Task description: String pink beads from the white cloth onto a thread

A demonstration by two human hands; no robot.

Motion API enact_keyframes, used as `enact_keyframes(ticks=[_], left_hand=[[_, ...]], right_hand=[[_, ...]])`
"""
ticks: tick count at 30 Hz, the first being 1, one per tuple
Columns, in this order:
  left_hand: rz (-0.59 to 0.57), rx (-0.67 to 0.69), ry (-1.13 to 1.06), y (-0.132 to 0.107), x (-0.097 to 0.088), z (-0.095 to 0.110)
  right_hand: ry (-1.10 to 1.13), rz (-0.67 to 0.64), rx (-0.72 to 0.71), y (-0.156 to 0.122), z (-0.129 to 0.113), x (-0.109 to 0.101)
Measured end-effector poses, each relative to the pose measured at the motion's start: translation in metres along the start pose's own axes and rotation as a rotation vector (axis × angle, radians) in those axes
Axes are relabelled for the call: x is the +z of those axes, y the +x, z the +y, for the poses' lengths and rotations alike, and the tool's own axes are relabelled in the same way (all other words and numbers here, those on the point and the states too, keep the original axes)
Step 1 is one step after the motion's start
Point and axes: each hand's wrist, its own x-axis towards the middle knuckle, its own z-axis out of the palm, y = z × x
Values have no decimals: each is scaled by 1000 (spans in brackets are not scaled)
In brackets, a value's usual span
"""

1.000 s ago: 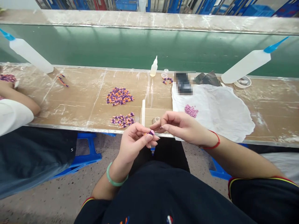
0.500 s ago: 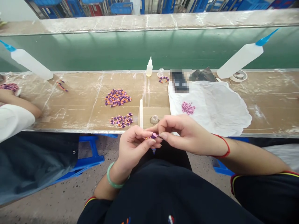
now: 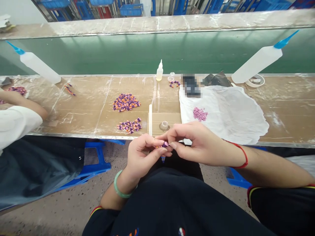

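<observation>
Pinching a purple piece (image 3: 165,144) with left hand (image 3: 141,152); pinching with right hand (image 3: 197,146), contents unclear, at mid-frame brown worktop (image 3: 83,108), facing upper-centre blue crate (image 3: 131,10).

Blue stools (image 3: 97,159) stand on a speckled floor (image 3: 81,209) below a brown-topped workbench (image 3: 83,111) with a green strip (image 3: 103,52).

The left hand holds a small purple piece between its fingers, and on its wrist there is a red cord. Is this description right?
Not quite: the head view shows a pale green bangle on that wrist, not a red cord. The left hand does hold the small purple piece between its fingers.
</observation>
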Motion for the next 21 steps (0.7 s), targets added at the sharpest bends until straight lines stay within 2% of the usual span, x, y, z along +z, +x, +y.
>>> enact_keyframes(ticks=[13,21], left_hand=[[16,30,2,4,2,-1],[7,1,-52,5,2,-5]], right_hand=[[-100,-16,-66,0,1,2],[-123,37,-80,-2,9,7]])
